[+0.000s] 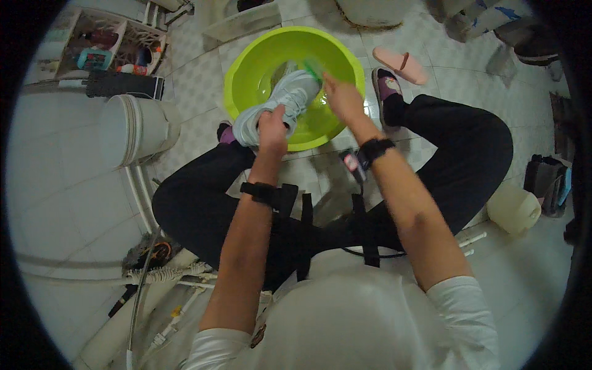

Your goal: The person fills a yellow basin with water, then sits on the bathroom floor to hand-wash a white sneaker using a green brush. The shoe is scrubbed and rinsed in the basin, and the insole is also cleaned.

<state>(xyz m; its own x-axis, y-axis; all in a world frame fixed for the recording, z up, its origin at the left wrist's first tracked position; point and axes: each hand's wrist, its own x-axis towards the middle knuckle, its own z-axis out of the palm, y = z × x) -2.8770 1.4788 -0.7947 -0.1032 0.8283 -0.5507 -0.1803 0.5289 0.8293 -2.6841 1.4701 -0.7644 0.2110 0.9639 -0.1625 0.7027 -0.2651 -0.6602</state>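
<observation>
My left hand point(273, 129) grips a light grey lace-up sneaker point(296, 95) at its heel opening, with the thumb on top near the tongue. The shoe is held over a lime-green plastic basin point(240, 55) on the floor, its toe pointing up and to the right. In my right hand point(342, 97) is a green brush point(313, 67), blurred, at the shoe's toe. Something pale, hard to make out, lies in the basin behind the shoe. The basin's inside shines as if wet.
A white bucket point(148, 129) stands left of the basin, below a shelf point(121, 41) with bottles. A pink slipper point(401, 65) lies to the right, near my foot. A pale plastic jug point(513, 208) sits at the far right. Pipes run at the lower left.
</observation>
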